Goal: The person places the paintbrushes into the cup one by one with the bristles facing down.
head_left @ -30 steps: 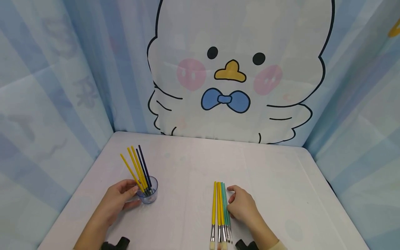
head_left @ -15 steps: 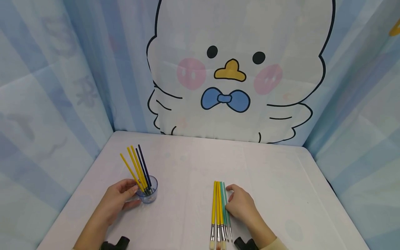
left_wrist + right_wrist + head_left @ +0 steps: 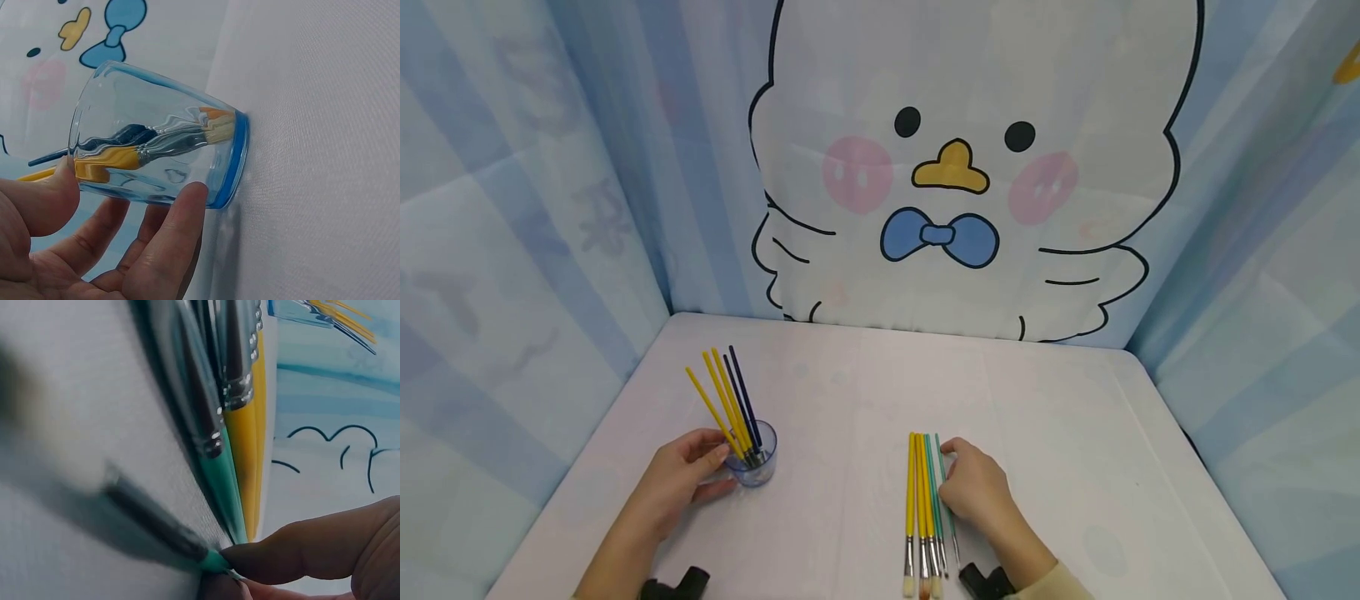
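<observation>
1. Standing on the surface (image 3: 835, 417) (head view), the clear cup (image 3: 767, 473) holds yellow and navy paintbrushes (image 3: 728, 392).
2. Left wrist: fingers of the left hand (image 3: 100, 228) hold this cup.
3. Right wrist: fingers of the right hand (image 3: 319, 550) pinch a green paintbrush (image 3: 156, 519).

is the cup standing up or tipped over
Upright: in the head view the cup stands base-down on the table, brush handles leaning out of its top.

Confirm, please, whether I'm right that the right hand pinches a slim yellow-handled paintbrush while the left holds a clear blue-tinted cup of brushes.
Not quite: the right wrist view shows the right hand pinching a slim green-handled paintbrush; the rest stands.
</observation>
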Demonstrator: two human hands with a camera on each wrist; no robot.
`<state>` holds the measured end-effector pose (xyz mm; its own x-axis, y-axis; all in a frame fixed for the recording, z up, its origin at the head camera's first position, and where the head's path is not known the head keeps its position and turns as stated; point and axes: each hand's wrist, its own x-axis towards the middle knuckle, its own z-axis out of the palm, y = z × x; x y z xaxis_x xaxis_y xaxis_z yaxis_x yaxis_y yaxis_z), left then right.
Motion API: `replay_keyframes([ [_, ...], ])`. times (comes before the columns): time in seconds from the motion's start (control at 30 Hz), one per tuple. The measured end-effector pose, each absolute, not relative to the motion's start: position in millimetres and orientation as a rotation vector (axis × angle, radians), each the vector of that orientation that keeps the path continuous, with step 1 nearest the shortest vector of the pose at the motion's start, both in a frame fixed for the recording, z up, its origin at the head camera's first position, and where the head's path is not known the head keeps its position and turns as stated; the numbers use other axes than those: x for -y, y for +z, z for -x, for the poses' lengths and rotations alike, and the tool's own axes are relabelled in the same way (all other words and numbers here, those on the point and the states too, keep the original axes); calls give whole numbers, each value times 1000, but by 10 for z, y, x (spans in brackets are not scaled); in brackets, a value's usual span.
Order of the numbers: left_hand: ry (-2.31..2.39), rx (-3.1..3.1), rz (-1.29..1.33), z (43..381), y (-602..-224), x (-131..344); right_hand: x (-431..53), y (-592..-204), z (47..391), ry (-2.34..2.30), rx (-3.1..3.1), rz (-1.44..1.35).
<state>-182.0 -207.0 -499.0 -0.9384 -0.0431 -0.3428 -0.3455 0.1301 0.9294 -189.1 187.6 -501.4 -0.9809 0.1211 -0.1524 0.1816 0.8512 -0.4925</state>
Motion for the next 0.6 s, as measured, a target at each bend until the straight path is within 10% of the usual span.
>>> replay_keyframes([
  [0.6,1888,-2166,390,1830,-4999,2081,-1942,-5037,1970,-1454,-2530,-244],
])
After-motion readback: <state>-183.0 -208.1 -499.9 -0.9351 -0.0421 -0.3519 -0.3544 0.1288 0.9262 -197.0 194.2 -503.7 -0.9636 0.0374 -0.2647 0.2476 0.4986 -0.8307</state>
